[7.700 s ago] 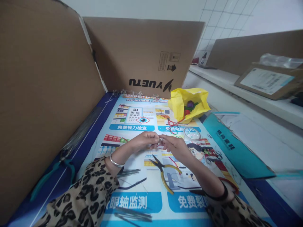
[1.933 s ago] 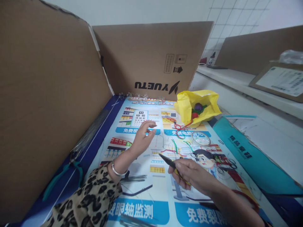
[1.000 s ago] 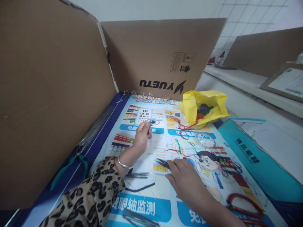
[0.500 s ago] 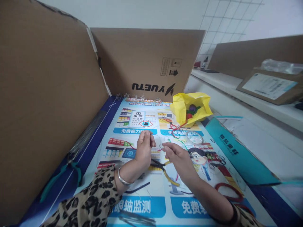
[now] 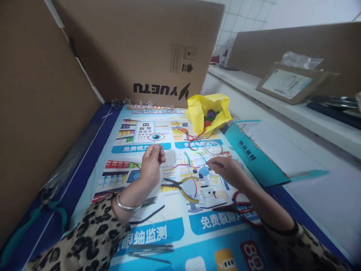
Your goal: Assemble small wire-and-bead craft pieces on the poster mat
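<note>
My left hand (image 5: 152, 163) hovers over the printed poster with its fingers curled together; whatever they hold is too fine to make out. To its right, my right hand (image 5: 225, 169) pinches thumb and finger near a loose green thread (image 5: 201, 156); I cannot tell what lies between them. A thin red thread (image 5: 180, 165) stretches across the gap between the hands. Yellow-handled pliers (image 5: 184, 188) lie below that gap. Red-handled scissors (image 5: 238, 197) rest partly under my right forearm. Beyond my right hand is a round clear dish (image 5: 213, 148) with small bits in it.
A yellow bag (image 5: 197, 113) with coloured thread balls stands at the back. Cardboard walls (image 5: 135, 49) close off the back and left. Teal pliers (image 5: 56, 210) lie at left, dark wire pieces (image 5: 152, 248) in front, and a teal box flap (image 5: 251, 154) at right.
My hands have moved apart, the right one drawing away to the right. The view has shifted, so more of the pliers and scissors shows.
</note>
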### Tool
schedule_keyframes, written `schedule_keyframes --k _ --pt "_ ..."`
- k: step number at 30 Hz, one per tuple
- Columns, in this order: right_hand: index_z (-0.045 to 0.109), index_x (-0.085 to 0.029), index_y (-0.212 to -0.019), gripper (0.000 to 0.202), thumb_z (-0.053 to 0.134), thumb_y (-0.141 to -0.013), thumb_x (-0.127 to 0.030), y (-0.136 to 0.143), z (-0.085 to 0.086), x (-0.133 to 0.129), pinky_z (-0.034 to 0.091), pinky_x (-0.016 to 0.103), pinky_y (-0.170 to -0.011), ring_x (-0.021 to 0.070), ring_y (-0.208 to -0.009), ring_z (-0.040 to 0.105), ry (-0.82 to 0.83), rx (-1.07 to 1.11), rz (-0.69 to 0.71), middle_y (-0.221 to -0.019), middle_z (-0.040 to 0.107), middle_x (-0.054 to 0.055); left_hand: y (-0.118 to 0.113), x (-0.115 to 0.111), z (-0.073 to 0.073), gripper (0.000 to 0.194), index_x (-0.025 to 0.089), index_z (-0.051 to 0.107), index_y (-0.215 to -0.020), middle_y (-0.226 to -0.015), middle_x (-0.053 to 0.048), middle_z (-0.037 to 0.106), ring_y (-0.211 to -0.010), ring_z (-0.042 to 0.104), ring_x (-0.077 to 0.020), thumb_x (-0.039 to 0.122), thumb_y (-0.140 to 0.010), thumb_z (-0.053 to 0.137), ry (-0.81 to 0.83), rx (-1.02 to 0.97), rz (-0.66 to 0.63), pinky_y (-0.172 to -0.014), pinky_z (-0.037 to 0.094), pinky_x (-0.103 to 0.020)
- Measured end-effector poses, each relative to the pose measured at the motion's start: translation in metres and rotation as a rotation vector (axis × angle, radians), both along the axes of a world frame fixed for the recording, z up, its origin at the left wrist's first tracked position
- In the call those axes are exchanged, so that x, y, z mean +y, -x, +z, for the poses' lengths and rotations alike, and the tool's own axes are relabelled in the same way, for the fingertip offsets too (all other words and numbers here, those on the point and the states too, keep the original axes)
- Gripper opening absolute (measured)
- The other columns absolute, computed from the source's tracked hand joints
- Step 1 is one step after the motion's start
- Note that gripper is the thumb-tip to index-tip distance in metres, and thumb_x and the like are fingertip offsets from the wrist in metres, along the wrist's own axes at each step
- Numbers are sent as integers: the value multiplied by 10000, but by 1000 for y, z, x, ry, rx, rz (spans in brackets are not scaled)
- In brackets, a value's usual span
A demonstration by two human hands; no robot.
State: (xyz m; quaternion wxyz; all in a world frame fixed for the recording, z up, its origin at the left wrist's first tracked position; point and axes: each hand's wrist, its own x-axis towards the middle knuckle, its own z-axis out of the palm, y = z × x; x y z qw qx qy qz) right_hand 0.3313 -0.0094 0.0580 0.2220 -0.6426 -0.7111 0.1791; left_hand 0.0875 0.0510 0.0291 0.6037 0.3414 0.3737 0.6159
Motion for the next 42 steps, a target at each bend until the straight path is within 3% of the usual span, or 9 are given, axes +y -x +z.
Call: schedule_keyframes --k 7,11,14,18,22,29,34,38,42 --pt "676 -186 -825 209 517 -795 -318 41 -8 -12 402 241 -549 130 -565 557 100 312 -115 -622 624 -5 -9 -10 -1 170 174 530 -806 -655 32 521 -540 474 -54 343 -801 550 1 -21 42 -553 404 -177" --pt "618 -151 -1039 356 535 -790 -391 80 -10 -10 401 235 -464 117 -466 507 242 665 -113 -522 574 -22 -16 -23 -2 210 178 540 -830 -707 15 552 -614 516 -73 387 -818 526 -12 -1 17 -629 433 -204" --pt "606 -144 -1028 368 555 -782 -413 99 -14 -6 426 241 -480 108 -499 521 232 932 -83 -651 624 14 -19 -30 -3 237 184 549 -853 -730 5 574 -651 540 -90 416 -819 517 8 29 -33 -655 438 -222" --pt "628 -149 -955 327 560 -788 -422 102 -18 -3 432 236 -499 104 -567 544 211 1122 -92 -797 627 44 -17 -30 -3 240 176 545 -826 -703 5 564 -637 539 -99 415 -815 520 23 -6 -139 -661 434 -236" --pt "626 -158 -1011 366 559 -791 -443 94 -24 -4 422 241 -500 96 -545 526 228 1101 -50 -738 584 15 -8 -20 4 244 162 573 -819 -609 21 519 -557 480 -82 403 -791 554 21 20 -311 -594 390 -208" --pt "599 -171 -1083 376 545 -808 -422 85 -30 -4 450 265 -570 98 -591 527 205 1048 -2 -786 571 10 15 -8 17 263 148 593 -845 -583 6 541 -519 481 -90 400 -814 525 -105 258 -552 -572 378 -215" --pt "541 -178 -1081 356 550 -804 -400 89 -26 -5 429 253 -519 89 -511 504 233 1026 18 -704 576 -18 30 -11 14 239 161 588 -891 -554 1 574 -451 503 -94 379 -801 551 -20 291 -701 -527 376 -216" --pt "485 -193 -903 239 574 -786 -383 92 -28 -4 407 225 -467 83 -473 495 279 1105 1 -679 603 -19 40 -13 7 219 139 604 -773 -674 -26 616 -503 545 -87 354 -741 633 35 260 -680 -546 404 -212" --pt "547 -178 -830 214 578 -785 -386 91 -33 -4 417 233 -469 90 -492 506 232 1016 5 -710 630 13 44 -16 4 230 158 598 -840 -623 -9 599 -469 543 -88 378 -775 592 32 242 -699 -516 412 -211"
